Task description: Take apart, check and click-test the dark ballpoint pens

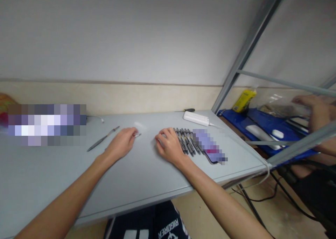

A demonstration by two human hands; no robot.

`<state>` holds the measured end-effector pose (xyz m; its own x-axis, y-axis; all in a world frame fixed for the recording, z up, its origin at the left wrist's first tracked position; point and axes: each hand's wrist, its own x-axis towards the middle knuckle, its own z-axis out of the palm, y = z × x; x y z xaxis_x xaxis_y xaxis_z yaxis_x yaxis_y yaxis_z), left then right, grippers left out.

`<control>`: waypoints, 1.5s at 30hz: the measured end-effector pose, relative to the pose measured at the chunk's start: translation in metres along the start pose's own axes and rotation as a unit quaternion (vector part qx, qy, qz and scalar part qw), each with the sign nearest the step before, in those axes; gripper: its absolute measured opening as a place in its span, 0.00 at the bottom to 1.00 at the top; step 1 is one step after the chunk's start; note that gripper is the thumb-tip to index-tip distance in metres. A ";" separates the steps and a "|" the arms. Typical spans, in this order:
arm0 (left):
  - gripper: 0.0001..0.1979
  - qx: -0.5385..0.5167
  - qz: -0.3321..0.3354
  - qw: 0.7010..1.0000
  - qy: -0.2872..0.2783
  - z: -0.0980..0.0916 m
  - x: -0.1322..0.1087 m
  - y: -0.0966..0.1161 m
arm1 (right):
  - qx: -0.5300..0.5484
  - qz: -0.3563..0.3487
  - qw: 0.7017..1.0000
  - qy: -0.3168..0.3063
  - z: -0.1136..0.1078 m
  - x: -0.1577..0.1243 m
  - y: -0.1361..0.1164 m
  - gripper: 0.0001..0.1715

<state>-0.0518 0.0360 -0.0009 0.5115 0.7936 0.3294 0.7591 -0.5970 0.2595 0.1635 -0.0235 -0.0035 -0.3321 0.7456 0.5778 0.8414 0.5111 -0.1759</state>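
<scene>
My left hand (124,140) is closed in a pinch above the desk, and a small silvery pointed piece (138,135) pokes out from its fingertips. Left of that hand lies a slim grey pen (101,141), slanting across the desktop. My right hand (169,144) rests on the desk with curved fingers and a gap beside the thumb; nothing shows in its grasp. Touching or right beside it is a row of several dark grey pens (191,144), partly hidden by the hand. A phone-like flat object (208,146), blurred out on top, lies right of the pens.
A white power strip (196,118) with a cable and a dark-handled screwdriver (189,110) lie by the wall. At the left is a blurred-out object (47,123). A metal frame (244,50) borders the desk's right side; beyond it, another person's arm (319,123) is over a blue table (237,121).
</scene>
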 end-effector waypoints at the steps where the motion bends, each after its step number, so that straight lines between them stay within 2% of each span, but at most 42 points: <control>1: 0.09 -0.033 0.031 0.999 0.009 0.001 0.000 0.007 | 0.007 -0.003 1.000 -0.004 0.000 0.000 -0.001 0.13; 5: 0.09 -0.106 0.118 0.987 0.028 0.004 -0.002 0.035 | 0.044 0.016 0.999 -0.010 0.000 0.001 -0.004 0.17; 9: 0.08 -0.124 0.168 0.976 0.060 0.007 -0.006 0.047 | 0.164 0.084 0.982 -0.030 0.003 0.003 -0.004 0.17; 12: 0.07 -0.091 0.183 0.974 0.098 0.009 -0.005 0.044 | 0.263 0.167 0.950 -0.020 0.004 0.006 0.000 0.19; 15: 0.07 -0.043 0.176 0.976 0.119 0.007 -0.003 0.036 | 0.341 0.239 0.909 0.031 0.002 0.007 0.008 0.17; 17: 0.07 -0.022 0.168 0.976 0.137 0.004 -0.002 0.030 | 0.384 0.272 0.880 0.058 0.000 0.008 0.014 0.17; 20: 0.07 -0.012 0.161 0.967 0.195 -0.001 -0.001 0.023 | 0.446 0.310 0.837 0.069 -0.003 0.009 0.019 0.17; 23: 0.07 -0.001 0.166 0.961 0.220 -0.004 0.000 0.018 | 0.480 0.322 0.813 0.074 -0.002 0.009 0.019 0.19; 26: 0.08 0.012 0.178 0.960 0.218 -0.005 0.000 0.017 | 0.452 0.324 0.829 0.061 -0.003 0.007 0.019 0.22; 27: 0.08 0.014 0.181 0.959 0.218 -0.006 -0.001 0.017 | 0.422 0.316 0.848 0.057 -0.004 0.006 0.020 0.23; 29: 0.08 0.013 0.186 0.957 0.223 -0.006 -0.001 0.017 | 0.311 0.269 0.908 0.076 -0.010 0.005 0.020 0.22; 31: 0.09 0.005 0.189 0.955 0.227 -0.006 -0.001 0.019 | 0.147 0.179 0.965 0.123 -0.020 0.006 0.016 0.25; 32: 0.09 -0.001 0.189 0.955 0.227 -0.006 -0.001 0.020 | 0.072 0.135 0.981 0.122 -0.025 0.007 0.013 0.28; 34: 0.10 -0.015 0.192 0.955 0.225 -0.004 -0.001 0.022 | -0.030 0.062 0.996 0.064 -0.033 0.011 0.003 0.28; 36: 0.11 -0.027 0.194 0.957 0.215 -0.002 -0.001 0.024 | -0.091 0.023 0.995 -0.040 -0.036 0.016 -0.008 0.24; 38: 0.12 -0.018 0.196 0.960 0.198 0.000 -0.002 0.028 | -0.120 0.058 0.980 -0.147 -0.033 0.022 -0.017 0.17; 39: 0.13 0.001 0.197 0.962 0.190 0.001 -0.003 0.030 | -0.125 0.093 0.971 -0.182 -0.030 0.024 -0.019 0.18; 42: 0.16 0.112 0.197 0.959 0.170 0.002 -0.004 0.042 | -0.083 0.154 0.962 -0.210 -0.024 0.031 -0.019 0.21; 44: 0.17 0.187 0.190 0.949 0.167 0.002 -0.004 0.051 | 0.017 0.177 0.952 -0.251 -0.025 0.035 -0.015 0.22; 45: 0.16 0.212 0.188 0.944 0.168 0.001 -0.005 0.055 | 0.085 0.187 0.935 -0.290 -0.027 0.037 -0.013 0.21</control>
<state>-0.0121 -0.0002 0.0105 0.6748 0.4104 0.6133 0.6785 -0.6719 -0.2969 0.1519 -0.0141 0.0413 -0.2459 0.9668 -0.0693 0.8808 0.1930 -0.4324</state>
